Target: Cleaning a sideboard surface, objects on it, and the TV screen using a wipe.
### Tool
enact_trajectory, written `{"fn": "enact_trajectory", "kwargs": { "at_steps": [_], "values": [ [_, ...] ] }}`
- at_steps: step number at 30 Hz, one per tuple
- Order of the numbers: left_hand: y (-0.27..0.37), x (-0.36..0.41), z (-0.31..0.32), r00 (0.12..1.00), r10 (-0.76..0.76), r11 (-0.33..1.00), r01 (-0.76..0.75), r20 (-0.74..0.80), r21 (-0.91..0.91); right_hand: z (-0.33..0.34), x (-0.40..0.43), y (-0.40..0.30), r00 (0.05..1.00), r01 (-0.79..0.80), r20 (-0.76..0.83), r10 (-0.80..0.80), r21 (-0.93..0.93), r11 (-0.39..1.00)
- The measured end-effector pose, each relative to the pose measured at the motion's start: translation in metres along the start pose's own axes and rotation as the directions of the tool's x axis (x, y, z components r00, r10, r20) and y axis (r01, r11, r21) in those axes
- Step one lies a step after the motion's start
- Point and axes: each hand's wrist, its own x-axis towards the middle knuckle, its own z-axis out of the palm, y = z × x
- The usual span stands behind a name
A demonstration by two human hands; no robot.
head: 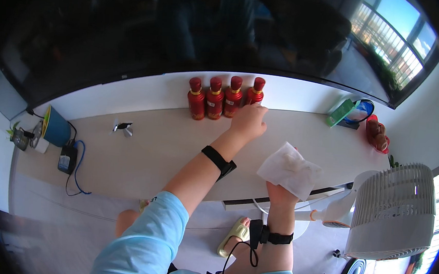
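Note:
Four small red bottles with gold neck bands stand upright in a row, including the leftmost red bottle (pixel 196 100) and the rightmost red bottle (pixel 257 90). In front of the rightmost bottle is my left hand (pixel 250 120), its fingers bent and covering the bottle's lower part. The hand's own back hides whether the fingertips grip the bottle. My right hand (pixel 281 194) is raised palm up over the front edge of the cabinet, holding a crumpled white wipe (pixel 290 167) with a faint brownish stain. The wipe hides most of those fingers.
On the pale cabinet top (pixel 144 162) lie a small metallic object (pixel 123 126), a black power adapter (pixel 67 159), a blue pot (pixel 56 126), a green box (pixel 341 112) and a red tray (pixel 377 134). A dark television (pixel 135 26) rises behind. A white fan (pixel 391 212) stands at right.

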Motion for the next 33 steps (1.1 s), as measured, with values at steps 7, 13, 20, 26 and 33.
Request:
{"fn": "enact_trajectory", "kwargs": {
  "at_steps": [7, 13, 20, 26, 33],
  "values": [
    [0.031, -0.076, -0.083, 0.949, -0.147, 0.818, 0.275, 0.28, -0.505, -0.001, -0.009, 0.023, 0.981, -0.147, 0.127, 0.144, 0.008, 0.989],
    [0.01, -0.168, -0.113, 0.877, -0.317, 0.532, 0.479, 0.361, -0.698, 0.015, -0.036, 0.075, 0.888, -0.413, 0.11, 0.446, -0.233, 0.88],
    [0.005, -0.185, -0.107, 0.977, -0.058, 0.898, -0.039, -0.205, -0.439, 0.018, -0.083, 0.074, 0.917, -0.397, -0.165, 0.363, -0.29, 0.871],
    [0.059, -0.227, -0.086, 0.922, 0.384, 0.793, -0.306, 0.042, -0.527, -0.025, -0.12, 0.062, 0.998, -0.062, -0.04, 0.047, -0.627, 0.776],
    [0.046, -0.241, -0.12, 0.899, -0.208, 0.389, 0.437, 0.385, -0.811, 0.003, -0.109, 0.06, 0.952, -0.296, -0.289, 0.095, -0.805, 0.514]
  ]
}}
